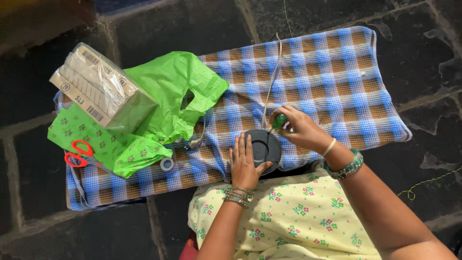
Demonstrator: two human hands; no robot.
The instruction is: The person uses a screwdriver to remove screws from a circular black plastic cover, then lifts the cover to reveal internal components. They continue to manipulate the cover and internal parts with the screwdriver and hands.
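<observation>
The left hand (244, 163) is lying flat and open against the round black part (262, 147), bracing it on the checked cloth (327, 72). The right hand (301, 129) is gripping a green-handled screwdriver (278, 121) closed-fisted, its tip angled down into the part.

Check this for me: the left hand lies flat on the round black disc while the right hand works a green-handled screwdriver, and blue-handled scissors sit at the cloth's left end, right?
Not quite: the scissors have red handles, not blue, as the head view shows. The rest holds.
</observation>
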